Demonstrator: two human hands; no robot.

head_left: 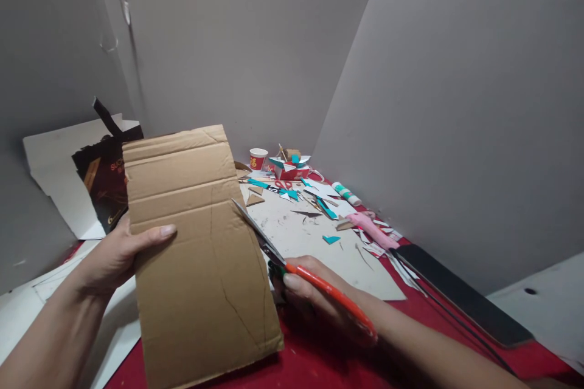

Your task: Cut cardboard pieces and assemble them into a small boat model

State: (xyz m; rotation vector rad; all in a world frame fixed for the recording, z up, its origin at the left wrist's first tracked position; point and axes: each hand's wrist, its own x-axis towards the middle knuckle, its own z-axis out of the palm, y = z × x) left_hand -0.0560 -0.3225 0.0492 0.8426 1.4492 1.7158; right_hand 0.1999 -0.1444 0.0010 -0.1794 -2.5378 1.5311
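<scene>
My left hand [119, 249] grips the left edge of a brown cardboard sheet [182, 292], thumb on its front and fingers hidden behind. The sheet is held tilted up, creased across its upper part, with a thin drawn line running down its right side. In my right hand [314, 292] is a pair of scissors [333, 292] with orange-red handles. Their blades point up and left, and the upper blade lies over the sheet's right edge. Whether the lower blade is behind the cardboard, I cannot tell.
A paper cup [258, 159] and a red box [292, 171] of scraps stand at the back. Cut scraps litter a white board [292, 225]. At right are a pink-handled tool [371, 231] and a long black bar [460, 292]. Dark packaging [107, 179] leans at left; grey partitions [246, 55] surround the table.
</scene>
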